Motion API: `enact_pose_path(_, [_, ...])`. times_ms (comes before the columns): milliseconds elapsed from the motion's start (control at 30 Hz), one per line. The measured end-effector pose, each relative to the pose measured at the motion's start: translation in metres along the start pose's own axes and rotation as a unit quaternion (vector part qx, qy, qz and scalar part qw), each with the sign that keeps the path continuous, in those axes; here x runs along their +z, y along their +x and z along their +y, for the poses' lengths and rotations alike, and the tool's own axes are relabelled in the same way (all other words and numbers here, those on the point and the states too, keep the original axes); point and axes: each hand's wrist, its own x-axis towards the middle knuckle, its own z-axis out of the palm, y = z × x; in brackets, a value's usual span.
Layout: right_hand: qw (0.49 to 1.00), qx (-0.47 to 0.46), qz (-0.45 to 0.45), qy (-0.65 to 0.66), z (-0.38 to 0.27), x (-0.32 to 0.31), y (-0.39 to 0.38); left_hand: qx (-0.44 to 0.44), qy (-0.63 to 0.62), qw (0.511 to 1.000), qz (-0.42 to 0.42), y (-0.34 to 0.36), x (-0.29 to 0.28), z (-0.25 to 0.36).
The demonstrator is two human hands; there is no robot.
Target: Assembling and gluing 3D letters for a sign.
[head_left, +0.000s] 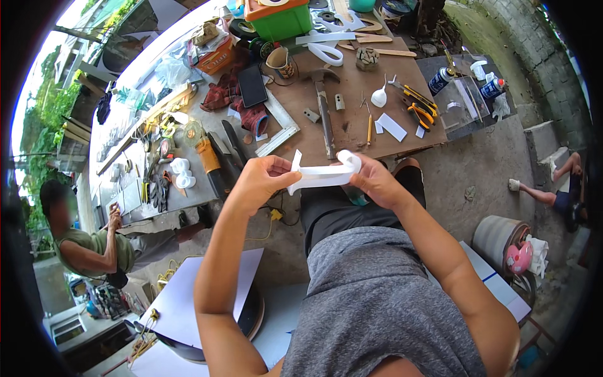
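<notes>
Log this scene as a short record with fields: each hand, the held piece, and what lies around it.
Held piece: thin curved white strip, right end curled
Left hand: grips its left end
Right hand: grips its curled end
Brown tabletop: claw hammer with dark metal head, yellow pencil, flat white rectangular piece
Left of hammer: silver L-shaped metal square, flat black rectangular device

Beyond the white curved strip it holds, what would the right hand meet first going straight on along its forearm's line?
Probably the worn dark-grey claw hammer, at its handle, on the brown flat tabletop; the right hand may pass above it, since depth is unclear.
</notes>
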Motion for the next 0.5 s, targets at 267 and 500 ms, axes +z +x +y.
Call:
enact_pose_path(267, [0.997, 0.053, 0.001, 0.064, 0.018, 0.007, -0.012, -0.001, 0.091, 0.995, -0.041, 0.000, -0.002, 0.021])
enact_pose_path(500, [0.999, -0.015, 0.042, 0.025, -0.013, -0.004, -0.019, 0.075, 0.016, 0.997, 0.031, -0.006, 0.031, -0.006])
